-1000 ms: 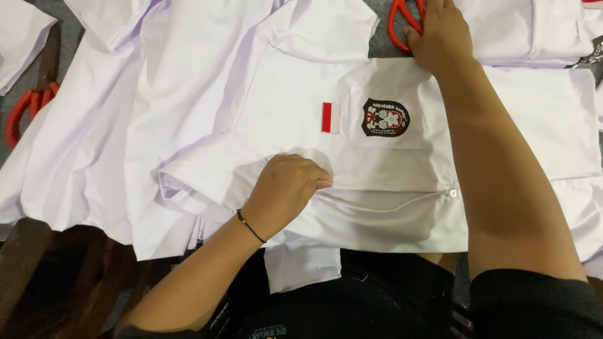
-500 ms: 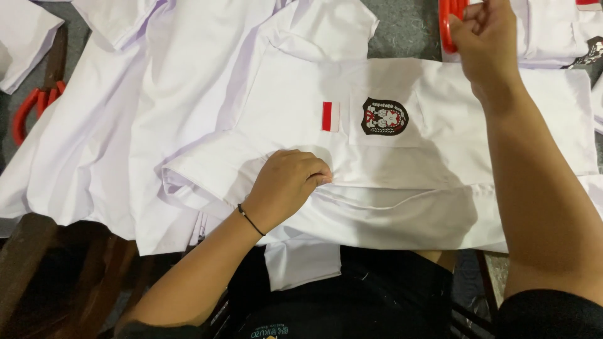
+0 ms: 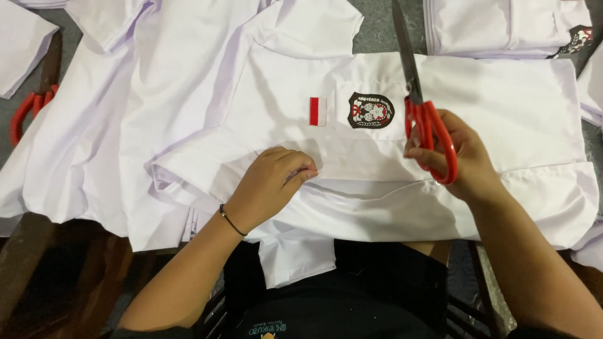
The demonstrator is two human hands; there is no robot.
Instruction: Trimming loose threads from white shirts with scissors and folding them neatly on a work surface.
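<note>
Now the right hand (image 3: 461,157) is nearer the person than a moment ago, and it is carrying the red scissors (image 3: 422,107) down from the far edge of the table (image 3: 377,31). Its fingers are gripping tight through the red handles, and the long blades are lying shut and pointing away, just beside the dark badge (image 3: 371,110) and the small red and white flag patch (image 3: 318,111). The left hand (image 3: 273,182) is pressing on the white shirt (image 3: 502,107), fingers curled together on the cloth. That shirt is lying flat across the near edge of the table, over other white shirts. Another pair of red scissors (image 3: 28,107) is peeking out at the left edge. If the blades are dipping too low, they might snag the cloth or nick the badge. The left fingers are sitting near the blades' path too.
</note>
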